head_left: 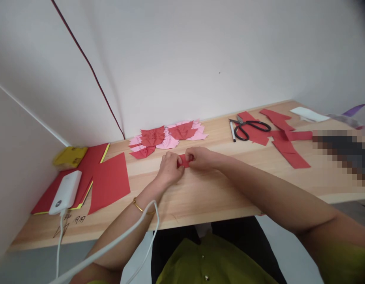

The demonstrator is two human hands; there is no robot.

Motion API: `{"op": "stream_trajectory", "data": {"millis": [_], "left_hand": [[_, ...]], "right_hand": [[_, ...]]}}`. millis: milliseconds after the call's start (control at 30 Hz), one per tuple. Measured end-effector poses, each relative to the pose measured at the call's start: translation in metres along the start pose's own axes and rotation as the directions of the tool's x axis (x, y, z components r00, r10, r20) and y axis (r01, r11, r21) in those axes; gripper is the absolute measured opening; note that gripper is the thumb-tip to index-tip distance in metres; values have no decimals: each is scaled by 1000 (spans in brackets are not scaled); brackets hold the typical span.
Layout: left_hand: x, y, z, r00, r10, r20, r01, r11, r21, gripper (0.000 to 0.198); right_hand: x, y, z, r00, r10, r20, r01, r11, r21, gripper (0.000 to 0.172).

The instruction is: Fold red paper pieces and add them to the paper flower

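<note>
A small piece of red paper [184, 160] lies at the middle of the wooden table, mostly covered by fingers. My left hand [170, 167] is closed on its left side, fingertips pressed down against the paper. On the other side my right hand [200, 157] grips it with curled fingers. The two hands almost touch, and any fold between them is too small to make out. Just beyond them, near the wall, lie folded red paper pieces [152, 136] and pink ones [171, 141], overlapping in groups.
Black-handled scissors [251, 127] and a marker [232, 131] lie right, by red paper scraps [291, 154]. At left are a red square sheet [111, 183], a white power bank [66, 191] and a yellow packet [70, 157]. A white cable [120, 239] crosses before my left forearm.
</note>
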State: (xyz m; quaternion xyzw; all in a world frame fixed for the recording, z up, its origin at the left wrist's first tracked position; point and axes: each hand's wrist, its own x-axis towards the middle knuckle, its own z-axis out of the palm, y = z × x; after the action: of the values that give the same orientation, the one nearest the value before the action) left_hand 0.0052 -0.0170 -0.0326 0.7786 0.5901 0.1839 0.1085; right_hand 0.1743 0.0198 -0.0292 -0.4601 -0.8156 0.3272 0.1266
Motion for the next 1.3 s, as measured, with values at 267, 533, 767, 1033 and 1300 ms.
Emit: {"op": "stream_trajectory", "data": {"millis": [267, 533, 767, 1033, 1300], "left_hand": [[0, -2, 0, 1000, 8, -6, -8, 1000, -19, 6], [0, -2, -1, 1000, 13, 1, -13, 999, -42, 5], [3, -14, -1, 998, 62, 5, -59, 974, -217, 15], [0, -15, -11, 993, 104, 63, -80, 949, -304, 20], [0, -13, -6, 994, 105, -33, -110, 954, -278, 11]], "right_hand": [[1, -6, 6, 995, -18, -101, 0, 985, -172, 17], [-4, -3, -4, 997, -72, -2, 72, 997, -29, 13], [-12, -6, -12, 980, -197, 42, 195, 980, 46, 13], [-11, -5, -11, 976, -215, -29, 214, 976, -28, 16], [-9, -4, -11, 980, -177, -86, 180, 984, 18, 13]]}}
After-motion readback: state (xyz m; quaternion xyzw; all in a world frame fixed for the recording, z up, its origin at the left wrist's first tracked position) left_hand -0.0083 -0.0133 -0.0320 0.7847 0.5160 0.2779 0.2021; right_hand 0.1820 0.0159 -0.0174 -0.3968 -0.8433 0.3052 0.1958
